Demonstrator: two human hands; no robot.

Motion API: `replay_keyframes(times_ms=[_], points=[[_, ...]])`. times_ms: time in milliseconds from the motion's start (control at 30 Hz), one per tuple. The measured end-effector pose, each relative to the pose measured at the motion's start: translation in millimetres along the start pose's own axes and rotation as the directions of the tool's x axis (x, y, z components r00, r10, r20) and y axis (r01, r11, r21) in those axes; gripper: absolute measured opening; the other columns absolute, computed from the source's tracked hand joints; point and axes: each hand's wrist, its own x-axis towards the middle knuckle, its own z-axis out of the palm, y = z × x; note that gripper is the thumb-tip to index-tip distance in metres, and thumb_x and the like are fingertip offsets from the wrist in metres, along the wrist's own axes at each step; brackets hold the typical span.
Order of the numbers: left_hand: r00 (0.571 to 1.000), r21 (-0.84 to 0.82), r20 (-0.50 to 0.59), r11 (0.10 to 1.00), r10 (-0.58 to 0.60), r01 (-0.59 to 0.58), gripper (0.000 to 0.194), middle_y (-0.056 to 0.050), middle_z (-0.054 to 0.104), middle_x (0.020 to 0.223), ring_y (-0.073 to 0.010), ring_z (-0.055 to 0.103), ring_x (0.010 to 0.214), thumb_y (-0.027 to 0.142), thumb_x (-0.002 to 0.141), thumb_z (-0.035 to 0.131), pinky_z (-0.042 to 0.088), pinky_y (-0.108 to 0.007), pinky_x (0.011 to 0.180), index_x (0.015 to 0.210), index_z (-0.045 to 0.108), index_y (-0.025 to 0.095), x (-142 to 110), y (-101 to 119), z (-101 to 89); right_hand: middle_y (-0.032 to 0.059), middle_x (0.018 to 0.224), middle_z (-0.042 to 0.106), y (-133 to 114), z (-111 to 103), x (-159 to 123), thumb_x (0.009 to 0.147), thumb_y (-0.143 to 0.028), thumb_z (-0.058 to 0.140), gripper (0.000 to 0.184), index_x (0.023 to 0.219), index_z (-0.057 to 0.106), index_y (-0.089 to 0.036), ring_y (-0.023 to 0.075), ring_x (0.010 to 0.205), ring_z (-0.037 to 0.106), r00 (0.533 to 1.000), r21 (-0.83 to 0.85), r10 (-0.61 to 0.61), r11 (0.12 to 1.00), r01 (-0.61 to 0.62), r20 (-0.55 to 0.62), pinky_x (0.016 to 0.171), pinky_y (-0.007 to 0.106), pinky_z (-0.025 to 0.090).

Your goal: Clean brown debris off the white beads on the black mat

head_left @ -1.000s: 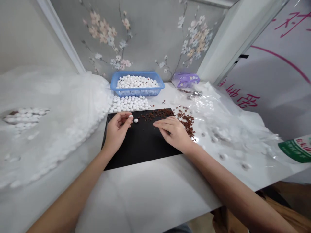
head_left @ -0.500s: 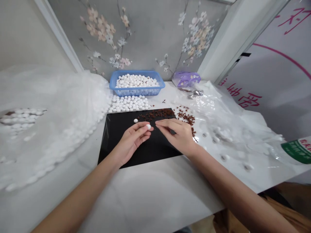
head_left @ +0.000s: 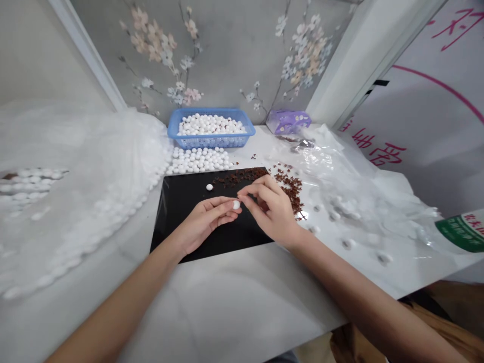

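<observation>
Left hand (head_left: 206, 219) half-curled, fingers (head_left: 225, 204) pinching white bead (head_left: 236, 204) at tips, above black mat (head_left: 170, 237). Right hand (head_left: 270, 209) curled, fingertips (head_left: 240, 195) just beside bead; contact unclear. Second bead (head_left: 209, 187) loose on mat, near dark-brown star anise fragments (head_left: 242, 176). Blue plastic basket (head_left: 212, 110) of beads beyond, on bench (head_left: 227, 312). Risks: slack pinch could drop bead, rolling it into fragments or off mat; passing hand could knock loose bead.

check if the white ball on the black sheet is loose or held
Loose: the white ball sits alone on the black sheet, apart from the left hand.
</observation>
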Motion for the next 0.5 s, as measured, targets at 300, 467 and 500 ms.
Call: replay_keyframes(times_ms=[300, 467, 500], points=[[0.999, -0.012, -0.030, 1.000, 0.017, -0.017, 0.015, 0.001, 0.063, 0.077, -0.0047, 0.056, 0.072, 0.030, 0.070, 0.071, 0.045, -0.018, 0.075, 0.079, 0.069, 0.018, -0.3, 0.5, -0.2, 0.0046, 0.086, 0.053, -1.7, -0.3, 0.0, 0.091, -0.016, 0.049, 0.009, 0.092, 0.057, -0.016, 0.0091, 0.074, 0.055, 0.996, -0.078, -0.073, 0.994, 0.077, 0.051, 0.055, 0.019, 0.043], [0.999, -0.013, -0.044, 0.999, 0.030, -0.030, 0.016, 0.001, 0.064, 0.076, -0.0051, 0.055, 0.070, 0.031, 0.070, 0.072, 0.045, -0.019, 0.074, 0.077, 0.069, 0.017, 1.1, -0.1, -0.9, 0.0043, 0.086, 0.053, 0.4, 1.0, -1.2, 0.091, -0.018, 0.048, 0.010, 0.091, 0.059, -0.018, 0.0087, 0.071, 0.054, 0.998, -0.037, -0.029, 0.999, 0.031, 0.055, 0.056, 0.019, 0.044], [0.998, -0.013, -0.046, 0.999, 0.029, -0.030, 0.017, 0.001, 0.064, 0.077, -0.0051, 0.055, 0.070, 0.031, 0.069, 0.072, 0.045, -0.019, 0.075, 0.077, 0.069, 0.017, 1.4, -0.2, -1.0, 0.0042, 0.086, 0.053, 0.8, 1.6, -1.6, 0.091, -0.018, 0.049, 0.010, 0.091, 0.059, -0.018, 0.0085, 0.071, 0.054, 0.998, -0.023, -0.013, 1.000, 0.014, 0.053, 0.056, 0.019, 0.045]])
